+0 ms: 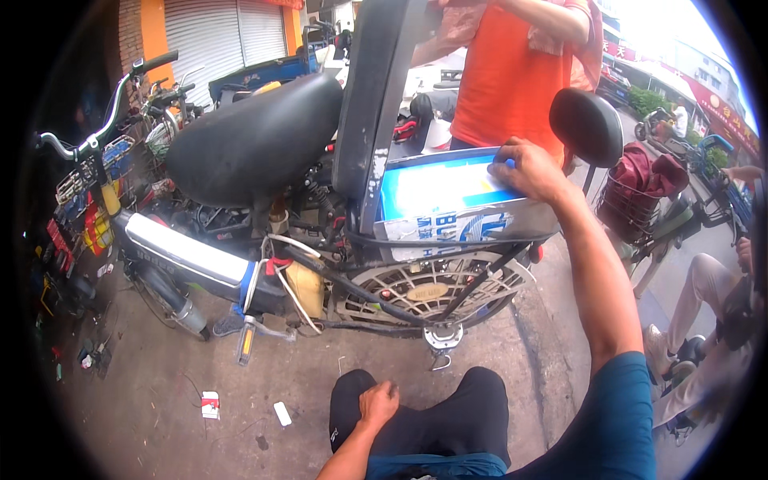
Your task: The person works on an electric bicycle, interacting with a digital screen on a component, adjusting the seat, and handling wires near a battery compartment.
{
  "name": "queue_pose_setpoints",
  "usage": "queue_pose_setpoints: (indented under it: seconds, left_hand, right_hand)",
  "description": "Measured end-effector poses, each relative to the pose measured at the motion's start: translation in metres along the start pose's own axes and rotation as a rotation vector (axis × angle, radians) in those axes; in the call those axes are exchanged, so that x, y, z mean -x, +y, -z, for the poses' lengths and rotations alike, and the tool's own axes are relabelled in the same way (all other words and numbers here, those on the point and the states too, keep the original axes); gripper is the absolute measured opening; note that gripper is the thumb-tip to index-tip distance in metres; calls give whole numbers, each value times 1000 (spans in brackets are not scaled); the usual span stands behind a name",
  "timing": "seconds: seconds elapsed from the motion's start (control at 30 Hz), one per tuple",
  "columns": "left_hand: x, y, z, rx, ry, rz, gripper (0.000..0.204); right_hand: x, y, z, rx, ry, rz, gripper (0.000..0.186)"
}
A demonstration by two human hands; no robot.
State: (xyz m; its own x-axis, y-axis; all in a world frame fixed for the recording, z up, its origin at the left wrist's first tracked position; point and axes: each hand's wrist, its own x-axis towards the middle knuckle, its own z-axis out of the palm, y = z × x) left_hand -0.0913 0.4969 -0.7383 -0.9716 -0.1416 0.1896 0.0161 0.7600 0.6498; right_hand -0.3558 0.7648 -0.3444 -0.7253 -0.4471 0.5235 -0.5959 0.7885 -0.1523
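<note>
An electric bicycle stands side-on in front of me with a black saddle (pixel 256 136) and a spoked rear wheel hub (pixel 428 292). A blue and white box-shaped battery pack (pixel 448 200) sits on its rear rack, behind a raised black seat panel (pixel 376 96). My right hand (pixel 532 170) rests palm-down on the top right edge of the battery pack, fingers spread over it. My left hand (pixel 378 402) lies as a loose fist on my left knee, holding nothing. I am crouching in black trousers.
A person in an orange shirt (pixel 512 72) stands behind the bicycle. Another person sits at the right edge (pixel 704 304). A bicycle with a basket (pixel 640 200) stands at the right, more bicycles at the left. Small bits of litter (pixel 210 404) lie on the concrete.
</note>
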Motion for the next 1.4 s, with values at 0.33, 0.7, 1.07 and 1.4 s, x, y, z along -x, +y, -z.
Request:
queue_pose_setpoints:
  seconds: [0.33,0.7,1.07,1.4]
  left_hand:
    - [-4,-2,1,-23,12,-5,17]
    - [-1,-1,1,-36,42,-16,18]
    - [-4,1,2,-13,10,15,19]
    - [-3,1,1,-48,-47,21,20]
  right_hand:
    - [-2,-8,4,18,-143,-158,39]
    - [-1,-6,5,1,-143,-125,37]
    - [0,-7,7,-1,-129,-85,37]
    - [-1,10,-3,-24,-50,-51,34]
